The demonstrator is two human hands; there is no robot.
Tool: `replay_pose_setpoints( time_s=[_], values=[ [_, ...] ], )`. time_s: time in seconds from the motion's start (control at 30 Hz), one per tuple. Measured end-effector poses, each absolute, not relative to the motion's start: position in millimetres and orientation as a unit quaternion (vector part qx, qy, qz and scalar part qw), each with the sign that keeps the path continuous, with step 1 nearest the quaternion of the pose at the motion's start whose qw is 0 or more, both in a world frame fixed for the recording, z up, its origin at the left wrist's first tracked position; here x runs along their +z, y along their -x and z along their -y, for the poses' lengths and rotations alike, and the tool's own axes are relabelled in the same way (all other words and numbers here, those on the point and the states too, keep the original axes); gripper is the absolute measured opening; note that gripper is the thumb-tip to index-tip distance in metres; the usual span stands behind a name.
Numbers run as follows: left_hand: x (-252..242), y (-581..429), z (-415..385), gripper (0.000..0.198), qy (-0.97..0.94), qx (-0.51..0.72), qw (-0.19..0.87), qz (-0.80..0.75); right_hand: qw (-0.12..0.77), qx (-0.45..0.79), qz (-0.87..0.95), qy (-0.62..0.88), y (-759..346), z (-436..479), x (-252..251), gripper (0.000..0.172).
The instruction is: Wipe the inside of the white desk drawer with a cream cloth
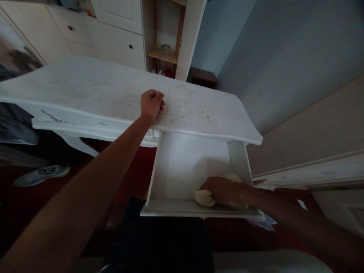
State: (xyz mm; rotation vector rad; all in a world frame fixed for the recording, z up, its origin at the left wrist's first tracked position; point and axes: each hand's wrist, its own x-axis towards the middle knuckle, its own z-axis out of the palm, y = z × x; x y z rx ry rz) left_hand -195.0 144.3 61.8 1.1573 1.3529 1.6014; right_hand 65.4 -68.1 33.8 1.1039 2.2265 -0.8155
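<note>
Inside a pulled-out white drawer (182,159), my right hand (220,189) is closed round a bunched cream cloth (205,198). The cloth lies against the drawer floor near the front panel, toward the right corner, and part of it shows behind and beside the hand. My left hand (152,103) rests on the white tabletop (96,81) above the drawer, its fingers curled into a loose fist with nothing visible in them. Dark smudges and a few small specks mark the tabletop around it.
A white cabinet (116,41) with an open shelf section (163,55) stands behind the table. A grey wall (298,57) rises at the right. On the red floor lie a shoe (42,174) at the left and clear plastic (264,222) by the drawer's front right corner.
</note>
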Motion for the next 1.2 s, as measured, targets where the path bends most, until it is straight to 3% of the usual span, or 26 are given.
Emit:
replay_pose_setpoints(
  time_s=[0.3, 0.53, 0.8, 0.97, 1.2],
  values=[
    [68, 196, -137, 0.011, -0.442, 0.637, 0.367, -0.513, 0.313, -0.237, -0.798, -0.457, -108, 79, 31, 0.021],
    [69, 195, -135, 0.008, -0.438, 0.639, 0.376, -0.509, 0.312, -0.049, -0.879, -0.358, -117, 74, 24, 0.018],
    [66, 197, -137, 0.007, -0.439, 0.642, 0.372, -0.507, 0.159, 0.155, -0.921, -0.32, -167, 0, 21, 0.014],
    [68, 197, -135, 0.008, -0.443, 0.637, 0.372, -0.509, 0.102, 0.195, -0.933, -0.286, -182, -21, 12, 0.021],
    [69, 197, -137, 0.005, -0.434, 0.632, 0.375, -0.521, 0.172, 0.171, -0.857, -0.454, -155, -9, 21, 0.027]
  ],
)
